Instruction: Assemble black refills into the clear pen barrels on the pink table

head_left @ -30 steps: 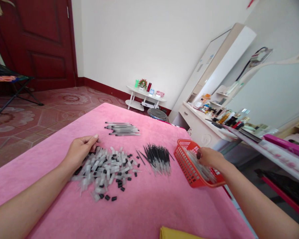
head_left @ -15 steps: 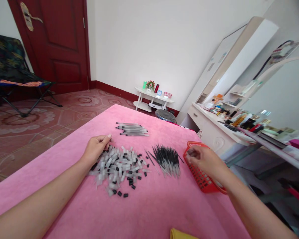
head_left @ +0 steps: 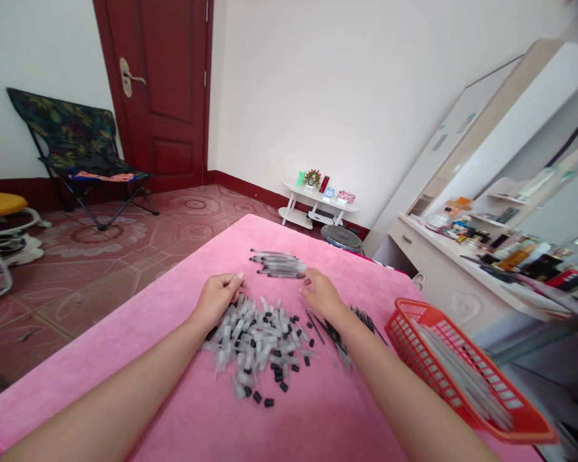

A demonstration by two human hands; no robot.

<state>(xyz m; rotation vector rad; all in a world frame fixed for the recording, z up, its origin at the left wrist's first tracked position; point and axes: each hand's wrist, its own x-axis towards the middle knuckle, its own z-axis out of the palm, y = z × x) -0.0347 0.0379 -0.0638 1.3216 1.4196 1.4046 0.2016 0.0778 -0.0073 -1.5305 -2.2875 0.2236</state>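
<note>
Pink cloth (head_left: 212,423), left hand (head_left: 220,296) by caps (head_left: 264,343), right hand (head_left: 322,293) by pens (head_left: 277,264) — both curled, grip unclear

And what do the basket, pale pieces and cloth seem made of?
Basket: likely plastic, smooth with slight sheen, given its moulded-looking lattice.
Pale pieces: probably plastic, judging by their cloudy, translucent look.
Cloth: matte fabric, perhaps plush, from its soft, mottled surface.

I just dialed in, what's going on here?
A person is working bare-handed at a pink-covered table. The left hand is at the edge of a heap of clear and black parts; the right hand is beside a row of pens. Whether either grips anything is unclear. Thin dark sticks lie partly behind the right forearm, and a red basket holds clear tubes.
</note>
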